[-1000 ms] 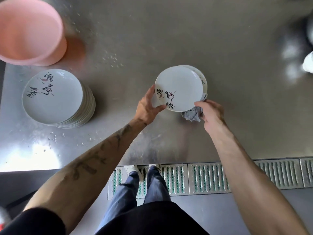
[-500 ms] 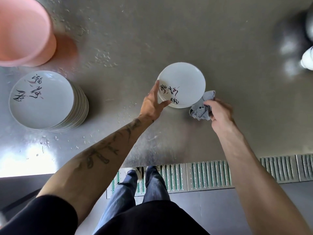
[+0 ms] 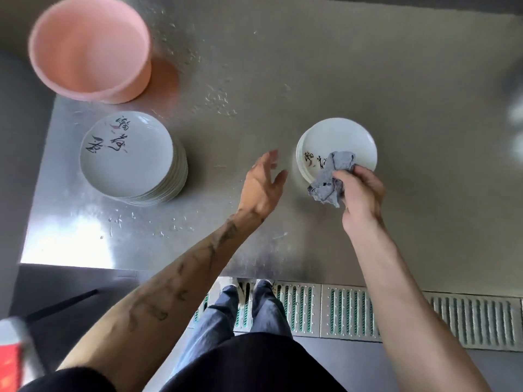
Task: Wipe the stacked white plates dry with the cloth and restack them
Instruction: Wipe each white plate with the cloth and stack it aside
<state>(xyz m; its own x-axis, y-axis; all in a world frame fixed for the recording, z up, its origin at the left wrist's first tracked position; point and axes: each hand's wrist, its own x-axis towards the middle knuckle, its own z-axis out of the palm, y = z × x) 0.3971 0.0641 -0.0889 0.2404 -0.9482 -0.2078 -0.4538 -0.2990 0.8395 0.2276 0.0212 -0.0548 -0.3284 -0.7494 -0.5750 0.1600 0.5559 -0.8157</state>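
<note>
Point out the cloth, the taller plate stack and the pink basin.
cloth [image 3: 326, 176]: head view, middle of the crumpled fabric.
taller plate stack [image 3: 135, 174]: head view, bare face of the top plate.
pink basin [image 3: 85, 48]: head view, inside bottom.

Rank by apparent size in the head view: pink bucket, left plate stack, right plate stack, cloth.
pink bucket
left plate stack
right plate stack (unsure: similar plates, left stack taller and nearer)
cloth

The top plate of the tall stack [image 3: 127, 157] bears three dark brush-written characters with reddish strokes among them; they are too loose to read surely. The top plate of the short stack [image 3: 339, 140] carries similar script, partly covered by the cloth [image 3: 329, 176]. The red-and-white object [image 3: 11, 360] is too blurred to read.
</note>
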